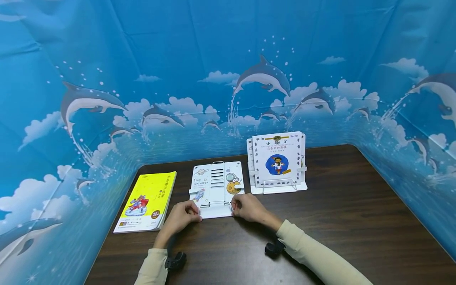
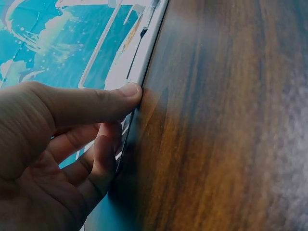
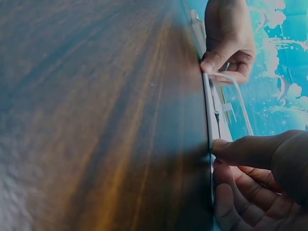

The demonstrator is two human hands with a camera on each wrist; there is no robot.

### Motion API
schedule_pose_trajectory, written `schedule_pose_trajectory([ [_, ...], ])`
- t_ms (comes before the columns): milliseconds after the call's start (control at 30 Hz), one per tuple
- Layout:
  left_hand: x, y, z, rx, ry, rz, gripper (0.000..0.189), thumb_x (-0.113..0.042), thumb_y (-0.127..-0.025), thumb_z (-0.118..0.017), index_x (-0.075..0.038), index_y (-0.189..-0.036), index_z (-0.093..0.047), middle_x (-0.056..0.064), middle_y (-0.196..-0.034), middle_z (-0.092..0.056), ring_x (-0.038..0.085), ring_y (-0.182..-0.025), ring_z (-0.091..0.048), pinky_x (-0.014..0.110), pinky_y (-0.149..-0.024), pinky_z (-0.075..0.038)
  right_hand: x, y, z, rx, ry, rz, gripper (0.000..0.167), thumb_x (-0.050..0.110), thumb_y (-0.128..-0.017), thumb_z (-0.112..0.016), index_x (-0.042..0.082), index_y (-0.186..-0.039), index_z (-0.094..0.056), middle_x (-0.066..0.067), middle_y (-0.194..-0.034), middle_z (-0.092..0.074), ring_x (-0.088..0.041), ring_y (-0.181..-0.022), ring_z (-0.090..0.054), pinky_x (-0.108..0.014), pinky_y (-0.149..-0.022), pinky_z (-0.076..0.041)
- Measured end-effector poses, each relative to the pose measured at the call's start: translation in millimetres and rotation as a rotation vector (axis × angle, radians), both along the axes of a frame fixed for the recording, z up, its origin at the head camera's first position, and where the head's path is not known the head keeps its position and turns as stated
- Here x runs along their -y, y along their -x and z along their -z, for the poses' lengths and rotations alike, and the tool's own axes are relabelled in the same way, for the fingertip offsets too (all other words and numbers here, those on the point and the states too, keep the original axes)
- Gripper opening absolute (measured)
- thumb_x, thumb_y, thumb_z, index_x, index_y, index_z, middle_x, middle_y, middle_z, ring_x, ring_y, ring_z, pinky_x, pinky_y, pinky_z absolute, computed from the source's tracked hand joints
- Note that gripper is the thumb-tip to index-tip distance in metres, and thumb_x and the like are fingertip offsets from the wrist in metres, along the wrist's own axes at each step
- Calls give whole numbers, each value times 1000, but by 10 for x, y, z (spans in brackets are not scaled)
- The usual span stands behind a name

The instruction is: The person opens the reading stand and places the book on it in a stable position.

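Observation:
A white book stand (image 1: 215, 212) printed "Tiny universe", with a rocket and an astronaut, lies tilted low on the table, its slotted back facing up. My left hand (image 1: 182, 217) pinches the left corner of its front ledge. The right hand (image 1: 248, 208) pinches the opposite corner. Up close in the left wrist view, the left thumb (image 2: 129, 91) presses on the rim, with the other fingers curled beside it. A white wire page holder (image 3: 239, 94) rises from the ledge in the right wrist view.
Left of the stand lies a yellow book (image 1: 149, 198). Behind and to the right, a second white stand (image 1: 302, 186) holds a white picture book (image 1: 265, 158) upright. The dark wooden table (image 1: 338, 206) meets a blue dolphin-print curtain (image 1: 199, 59) at the back and sides.

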State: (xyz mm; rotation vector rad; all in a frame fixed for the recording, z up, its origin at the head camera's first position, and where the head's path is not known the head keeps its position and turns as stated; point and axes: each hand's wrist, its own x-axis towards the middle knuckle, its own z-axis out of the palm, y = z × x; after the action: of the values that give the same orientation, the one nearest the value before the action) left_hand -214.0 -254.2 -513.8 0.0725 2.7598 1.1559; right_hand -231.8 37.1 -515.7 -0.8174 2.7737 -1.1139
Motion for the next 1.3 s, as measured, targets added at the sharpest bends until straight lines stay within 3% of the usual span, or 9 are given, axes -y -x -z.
schedule_pose_trajectory([
  [433, -6, -6, -8, 1, -17, -1, 20, -9, -85, -90, -13, -86, -70, 1, -72, -63, 17, -70, -54, 26, -68, -42, 0, -2, 29, -20, 19, 1, 20, 4, -80, -85, 15, -79, -68, 9, -70, -66, 0, -64, -56, -22, -63, -48],
  [633, 57, 37, -35, 55, -49, 61, 14, -10, -89, -85, -10, -96, -73, 1, -79, -69, 16, -74, -59, 25, -71, -47, -88, 77, -35, 123, 71, -62, 13, 1, -89, -78, 11, -86, -70, 4, -77, -71, -3, -67, -59, -21, -62, -49],
  [733, 104, 71, -92, 72, -82, 67, 12, -7, -93, -80, -7, -105, -76, 4, -89, -75, 18, -79, -63, 24, -74, -51, -171, 151, -114, 142, 115, -20, 9, 3, -93, -77, 9, -89, -72, 1, -81, -71, -5, -72, -60, -21, -65, -50],
  [800, 119, 98, -141, 53, -98, 22, 13, -7, -96, -77, -5, -109, -77, 7, -96, -77, 19, -81, -63, 25, -74, -51, -225, 200, -166, 113, 141, 54, 6, 3, -94, -76, 7, -92, -72, -1, -84, -71, -7, -75, -60, -22, -68, -51],
  [933, 112, 181, -221, -44, -89, -135, 17, -8, -99, -72, -3, -114, -76, 14, -105, -76, 21, -81, -62, 26, -72, -50, -284, 290, -244, 45, 178, 228, 4, 1, -94, -74, 3, -96, -72, -6, -88, -71, -11, -78, -61, -27, -71, -53],
  [1033, 70, 262, -238, -98, -49, -231, 21, -10, -102, -68, 0, -120, -73, 19, -113, -74, 25, -89, -64, 29, -76, -52, -290, 335, -247, 4, 187, 320, 4, 0, -94, -72, 2, -97, -73, -8, -88, -72, -15, -77, -62, -31, -72, -54],
  [1133, 24, 354, -212, -108, -15, -290, 30, -13, -104, -66, 3, -129, -68, 24, -121, -71, 32, -100, -66, 35, -84, -53, -255, 361, -198, -19, 157, 357, 6, 1, -95, -72, 0, -99, -75, -10, -89, -74, -18, -79, -65, -35, -74, -56],
  [1300, -43, 460, -139, -42, -6, -338, 46, -19, -106, -62, 7, -143, -57, 28, -132, -66, 39, -113, -64, 44, -93, -52, -178, 366, -99, 1, 111, 373, 11, 3, -96, -71, -2, -105, -77, -13, -96, -77, -22, -85, -70, -41, -79, -60],
])
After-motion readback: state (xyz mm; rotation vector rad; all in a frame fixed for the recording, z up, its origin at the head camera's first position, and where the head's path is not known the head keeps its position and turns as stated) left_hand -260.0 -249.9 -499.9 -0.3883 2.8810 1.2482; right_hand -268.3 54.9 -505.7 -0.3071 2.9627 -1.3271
